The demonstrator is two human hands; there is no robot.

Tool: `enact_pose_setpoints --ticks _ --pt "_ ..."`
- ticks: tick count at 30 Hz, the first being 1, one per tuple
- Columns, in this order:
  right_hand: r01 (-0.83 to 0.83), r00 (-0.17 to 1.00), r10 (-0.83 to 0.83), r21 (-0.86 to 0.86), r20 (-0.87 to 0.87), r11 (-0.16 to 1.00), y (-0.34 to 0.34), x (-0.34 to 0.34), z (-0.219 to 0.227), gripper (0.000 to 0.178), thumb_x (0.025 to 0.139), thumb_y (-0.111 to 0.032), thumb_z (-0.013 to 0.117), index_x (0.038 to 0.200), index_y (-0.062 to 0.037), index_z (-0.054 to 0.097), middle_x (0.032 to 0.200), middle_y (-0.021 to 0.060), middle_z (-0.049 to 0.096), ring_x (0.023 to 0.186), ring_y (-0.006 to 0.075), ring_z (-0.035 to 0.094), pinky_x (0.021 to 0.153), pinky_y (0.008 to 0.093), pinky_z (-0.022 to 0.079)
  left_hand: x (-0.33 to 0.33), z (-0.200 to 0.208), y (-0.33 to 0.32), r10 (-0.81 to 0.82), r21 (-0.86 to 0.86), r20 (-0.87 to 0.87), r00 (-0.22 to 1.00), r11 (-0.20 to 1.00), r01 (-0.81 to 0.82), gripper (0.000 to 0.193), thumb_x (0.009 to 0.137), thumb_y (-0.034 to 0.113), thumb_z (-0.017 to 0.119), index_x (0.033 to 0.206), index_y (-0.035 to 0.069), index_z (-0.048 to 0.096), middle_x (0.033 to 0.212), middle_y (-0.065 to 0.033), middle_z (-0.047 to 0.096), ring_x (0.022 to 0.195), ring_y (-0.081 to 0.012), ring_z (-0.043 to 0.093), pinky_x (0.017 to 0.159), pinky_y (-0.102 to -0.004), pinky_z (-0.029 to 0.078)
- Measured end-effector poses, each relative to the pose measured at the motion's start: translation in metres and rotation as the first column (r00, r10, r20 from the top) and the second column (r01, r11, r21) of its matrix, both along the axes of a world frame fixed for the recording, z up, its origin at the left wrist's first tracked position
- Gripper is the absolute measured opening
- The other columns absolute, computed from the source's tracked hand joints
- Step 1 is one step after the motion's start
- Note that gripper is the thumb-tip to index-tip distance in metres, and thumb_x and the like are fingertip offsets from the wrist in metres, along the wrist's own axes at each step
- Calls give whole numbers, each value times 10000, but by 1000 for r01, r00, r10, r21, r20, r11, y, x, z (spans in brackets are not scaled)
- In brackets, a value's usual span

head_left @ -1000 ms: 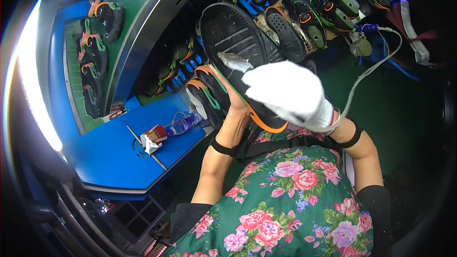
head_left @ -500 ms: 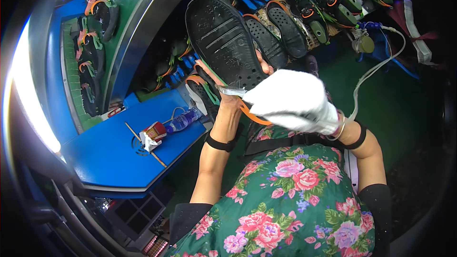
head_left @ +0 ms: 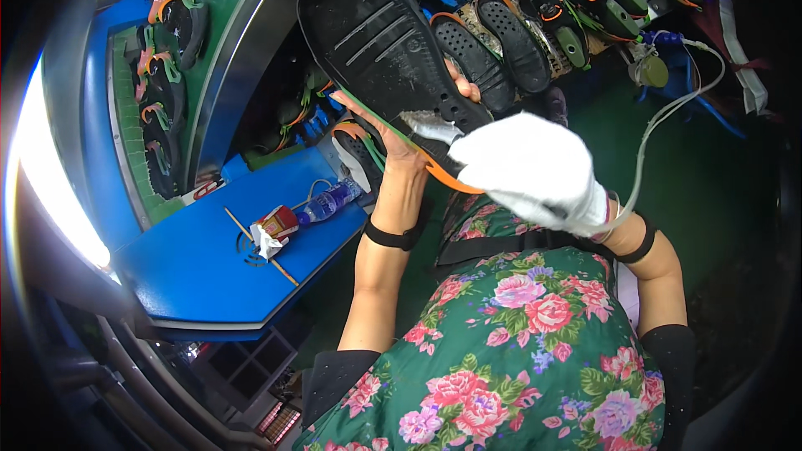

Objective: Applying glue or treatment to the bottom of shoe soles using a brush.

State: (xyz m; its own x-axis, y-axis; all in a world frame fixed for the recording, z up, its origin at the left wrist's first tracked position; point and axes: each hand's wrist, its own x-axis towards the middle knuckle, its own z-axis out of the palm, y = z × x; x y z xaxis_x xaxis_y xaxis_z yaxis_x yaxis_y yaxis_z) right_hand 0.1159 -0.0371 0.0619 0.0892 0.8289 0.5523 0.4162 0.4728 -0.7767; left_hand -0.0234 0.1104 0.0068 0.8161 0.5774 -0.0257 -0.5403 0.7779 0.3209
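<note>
A large black shoe sole (head_left: 380, 42), with ribs and a row of holes and an orange and green edge, lies tilted in my left hand (head_left: 393, 138). That bare hand cradles it from below, thumb along the left edge and fingertips curling over the right. My right hand (head_left: 530, 169), in a white glove, is closed round a tool whose handle the glove hides. Its short metal blade (head_left: 432, 127) lies against the sole near the heel holes. Pale flecks dot the sole's inner face.
On the left is a blue table (head_left: 192, 271) with a red box (head_left: 277, 224), a plastic bottle (head_left: 330, 202) and a thin stick. Several sandals (head_left: 163, 75) sit on a green conveyor. Ahead stands a rack of black shoes (head_left: 551, 17). A pale hose (head_left: 660, 129) hangs by my right arm.
The sole has moved up and left a little, tilting more. The blade has gone from the sole's left edge onto its inner face, and the gloved hand shifted slightly right.
</note>
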Motion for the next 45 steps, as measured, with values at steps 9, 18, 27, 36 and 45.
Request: enact_pose_setpoints --ticks 9,18,27,36,45 --pt "-7 1000 7 0 31 1000 -4 1 6 247 760 10 792 994 -67 781 1026 128 768 907 283 739 779 366 582 8 -4 14 35 161 56 998 986 -43 1317 590 1083 306 1159 -71 589 996 -165 636 930 -318 670 877 -468 547" --pt "11 997 -14 -36 -81 999 -10 0 6 207 753 13 786 950 -50 778 989 135 768 883 286 740 771 361 581 9 -2 17 56 223 6 998 973 -56 1322 595 1080 317 1135 -91 608 959 -180 653 922 -301 667 925 -448 516" --pt "38 991 -50 -94 -128 995 -13 7 8 235 781 9 789 1008 -53 781 1011 115 768 884 270 733 760 354 582 12 2 23 36 269 85 996 961 -57 1205 662 994 504 1148 -104 612 999 -201 668 949 -308 677 942 -443 521" --pt "19 997 -26 -97 -71 995 -18 10 10 260 764 12 777 1014 -59 778 1012 104 771 886 266 734 759 357 582 21 1 32 -3 371 192 981 926 -69 1156 696 949 528 1169 -102 622 1037 -202 656 1004 -333 677 962 -458 525" --pt "-19 999 17 -68 -43 997 -22 7 3 301 764 11 766 1050 -82 781 1052 98 772 912 266 733 767 359 584 17 -7 31 135 271 4 991 953 -131 1306 598 1061 373 1304 -21 563 996 -242 676 935 -352 702 855 -489 581"
